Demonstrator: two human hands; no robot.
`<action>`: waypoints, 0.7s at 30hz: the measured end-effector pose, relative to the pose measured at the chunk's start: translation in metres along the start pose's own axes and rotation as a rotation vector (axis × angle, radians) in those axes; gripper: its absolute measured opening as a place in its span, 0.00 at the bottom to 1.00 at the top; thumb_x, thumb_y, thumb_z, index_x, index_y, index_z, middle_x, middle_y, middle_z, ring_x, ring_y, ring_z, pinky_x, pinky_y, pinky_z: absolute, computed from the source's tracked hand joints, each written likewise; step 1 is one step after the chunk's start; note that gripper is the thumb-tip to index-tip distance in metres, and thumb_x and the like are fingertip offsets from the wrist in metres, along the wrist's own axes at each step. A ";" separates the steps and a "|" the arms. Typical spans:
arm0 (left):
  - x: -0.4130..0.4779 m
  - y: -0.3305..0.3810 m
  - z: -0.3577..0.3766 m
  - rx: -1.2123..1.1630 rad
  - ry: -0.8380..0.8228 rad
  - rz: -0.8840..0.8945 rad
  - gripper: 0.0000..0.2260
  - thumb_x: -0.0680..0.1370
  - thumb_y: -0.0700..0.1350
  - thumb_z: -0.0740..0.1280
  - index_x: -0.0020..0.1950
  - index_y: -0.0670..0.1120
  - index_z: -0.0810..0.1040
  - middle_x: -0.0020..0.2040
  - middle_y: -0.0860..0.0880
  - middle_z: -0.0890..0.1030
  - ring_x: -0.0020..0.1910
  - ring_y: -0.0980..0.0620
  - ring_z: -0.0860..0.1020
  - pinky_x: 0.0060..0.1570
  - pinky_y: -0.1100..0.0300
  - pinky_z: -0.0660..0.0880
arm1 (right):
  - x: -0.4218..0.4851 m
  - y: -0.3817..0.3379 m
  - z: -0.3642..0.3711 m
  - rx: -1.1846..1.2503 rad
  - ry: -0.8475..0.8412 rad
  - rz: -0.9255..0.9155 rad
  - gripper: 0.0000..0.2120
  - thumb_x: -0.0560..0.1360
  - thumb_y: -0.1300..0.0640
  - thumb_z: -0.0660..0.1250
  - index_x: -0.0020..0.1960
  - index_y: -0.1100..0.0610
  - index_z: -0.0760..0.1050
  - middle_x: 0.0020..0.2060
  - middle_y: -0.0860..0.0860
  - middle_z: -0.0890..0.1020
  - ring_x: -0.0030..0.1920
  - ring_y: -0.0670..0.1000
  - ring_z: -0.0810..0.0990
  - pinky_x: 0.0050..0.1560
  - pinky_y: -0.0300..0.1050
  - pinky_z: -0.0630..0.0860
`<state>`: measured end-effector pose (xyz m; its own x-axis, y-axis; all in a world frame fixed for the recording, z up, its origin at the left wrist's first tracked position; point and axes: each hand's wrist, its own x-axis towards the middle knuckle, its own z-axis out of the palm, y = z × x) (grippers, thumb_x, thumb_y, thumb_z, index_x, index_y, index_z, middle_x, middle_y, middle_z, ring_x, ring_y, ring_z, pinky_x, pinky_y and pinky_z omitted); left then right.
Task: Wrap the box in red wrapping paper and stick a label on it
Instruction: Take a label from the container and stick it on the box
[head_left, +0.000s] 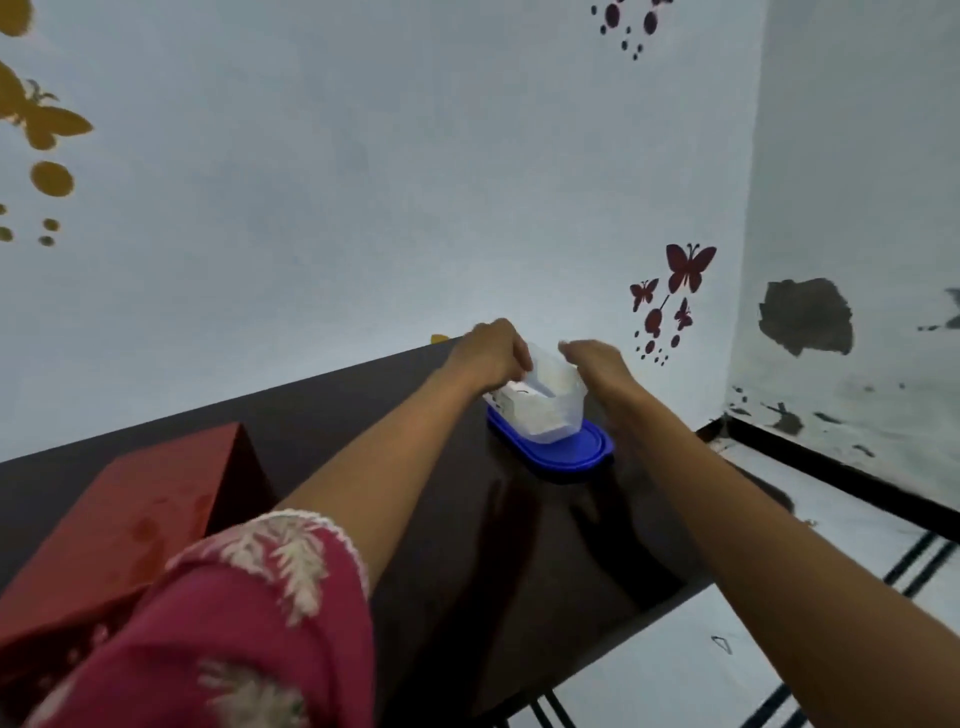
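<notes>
Filling the near left corner, a pink sleeve (249, 623) with white embroidery covers the left upper arm and hides the near end of the box (130, 530). The box, covered in red paper, lies on the dark table (467, 545) well back and to the left of both hands, touched by neither. The two bare forearms stretch away over the tabletop towards its far edge, with their reflections dim in the glossy surface beneath them.

At that far edge the left hand (488, 353) has its fingers curled over the left rim of a clear tub (550, 410) and grips it. The right hand (592, 358) is over the tub's right rim with its fingers bent downward; it is blurred, and I cannot tell whether it holds the rim or only hovers at it. The tub stands between and just below the hands on a blue lid (571, 452), which juts out towards the right. White things (519, 395) lie inside the tub under the left hand; what they are is unclear.

Down to the right of the right arm, past the table edge, is a pale floor (675, 675) with dark lines. Beyond the hands rises a pale wall (363, 182) with dark red butterfly stickers (688, 265) just right of the right hand and yellow stickers (47, 122) far to the left.
</notes>
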<state>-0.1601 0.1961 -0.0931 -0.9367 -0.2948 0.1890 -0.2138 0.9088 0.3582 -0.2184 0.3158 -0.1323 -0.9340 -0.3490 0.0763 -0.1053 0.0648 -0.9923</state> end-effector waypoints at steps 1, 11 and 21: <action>0.019 0.007 0.009 0.097 -0.068 -0.027 0.10 0.72 0.42 0.71 0.52 0.44 0.81 0.52 0.45 0.82 0.52 0.47 0.79 0.50 0.58 0.75 | 0.007 0.000 -0.003 0.002 -0.044 0.046 0.13 0.78 0.57 0.61 0.58 0.64 0.74 0.57 0.57 0.78 0.54 0.55 0.76 0.55 0.48 0.73; 0.068 0.010 0.022 0.255 -0.458 -0.105 0.15 0.71 0.47 0.73 0.53 0.40 0.80 0.48 0.44 0.80 0.46 0.46 0.78 0.45 0.56 0.73 | 0.030 0.025 0.001 -0.004 -0.077 0.206 0.16 0.79 0.58 0.57 0.60 0.68 0.72 0.58 0.63 0.77 0.54 0.56 0.76 0.46 0.45 0.67; 0.035 0.007 -0.032 -0.125 -0.095 -0.053 0.18 0.65 0.42 0.79 0.39 0.44 0.69 0.37 0.49 0.69 0.33 0.53 0.67 0.29 0.64 0.63 | 0.007 0.006 -0.001 -0.180 0.074 -0.254 0.19 0.80 0.47 0.57 0.61 0.58 0.75 0.59 0.51 0.79 0.58 0.50 0.76 0.52 0.40 0.66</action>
<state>-0.1852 0.1829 -0.0548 -0.9483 -0.3069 0.0815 -0.2331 0.8471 0.4777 -0.2260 0.3144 -0.1377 -0.8920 -0.3063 0.3326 -0.3905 0.1510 -0.9081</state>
